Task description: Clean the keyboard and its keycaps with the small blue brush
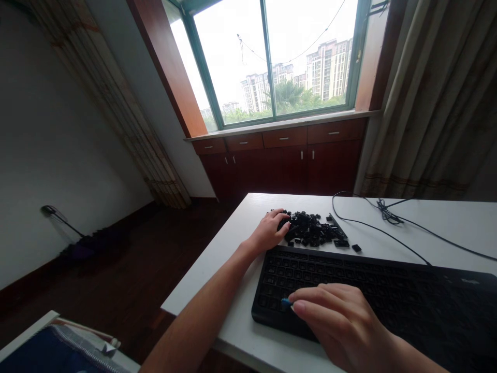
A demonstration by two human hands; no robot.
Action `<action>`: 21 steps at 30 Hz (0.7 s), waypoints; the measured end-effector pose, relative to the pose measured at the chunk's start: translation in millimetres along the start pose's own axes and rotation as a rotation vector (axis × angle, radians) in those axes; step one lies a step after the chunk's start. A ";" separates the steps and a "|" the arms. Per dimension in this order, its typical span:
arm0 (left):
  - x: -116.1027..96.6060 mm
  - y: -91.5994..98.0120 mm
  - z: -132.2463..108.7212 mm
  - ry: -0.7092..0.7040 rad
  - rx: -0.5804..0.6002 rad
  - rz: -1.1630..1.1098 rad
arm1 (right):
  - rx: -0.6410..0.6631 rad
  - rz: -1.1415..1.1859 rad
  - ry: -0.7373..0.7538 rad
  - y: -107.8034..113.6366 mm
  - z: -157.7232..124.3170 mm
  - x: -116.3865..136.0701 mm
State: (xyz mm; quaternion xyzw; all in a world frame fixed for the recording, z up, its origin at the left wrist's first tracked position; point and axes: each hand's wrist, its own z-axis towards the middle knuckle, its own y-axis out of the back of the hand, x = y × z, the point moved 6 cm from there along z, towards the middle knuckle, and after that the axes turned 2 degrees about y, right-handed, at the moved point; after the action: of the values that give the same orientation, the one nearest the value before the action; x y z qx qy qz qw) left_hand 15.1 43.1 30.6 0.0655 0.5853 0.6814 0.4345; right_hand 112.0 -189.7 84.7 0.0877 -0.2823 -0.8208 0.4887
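Fingers of the left hand [269, 231] curl palm-down into a loose heap of small, blocky black keycaps [315, 231]; cannot tell whether they pinch one. Right hand [341, 321] sits low with wrist bent, thumb and forefinger pressed on 1 small blue piece [286, 302]. Its tip rests on the matte black keyboard [388, 290] directly beneath. 1 stray cap [356, 248] lies beyond that grip.

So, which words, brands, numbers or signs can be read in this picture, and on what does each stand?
Nothing is readable.
keyboard: pale mark near its far right corner, too blurred to read.
pile of keycaps: legends too small to read.
blue piece in the right hand: no marking shows.
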 end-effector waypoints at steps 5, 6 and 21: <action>0.5 -0.7 0.8 0.002 0.000 0.000 | 0.034 0.034 -0.029 -3.2 -1.4 -2.2; 0.4 -0.7 0.9 0.000 -0.001 0.000 | 0.025 0.019 -0.024 -2.1 0.0 -1.6; 0.4 -1.6 0.6 -0.005 -0.002 0.000 | -0.003 -0.086 0.007 3.5 6.2 0.8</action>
State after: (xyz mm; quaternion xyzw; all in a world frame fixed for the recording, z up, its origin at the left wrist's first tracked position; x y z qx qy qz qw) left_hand 16.0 43.8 29.2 0.0671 0.5835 0.6818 0.4361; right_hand 111.6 -189.3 91.8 0.1018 -0.2752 -0.8412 0.4542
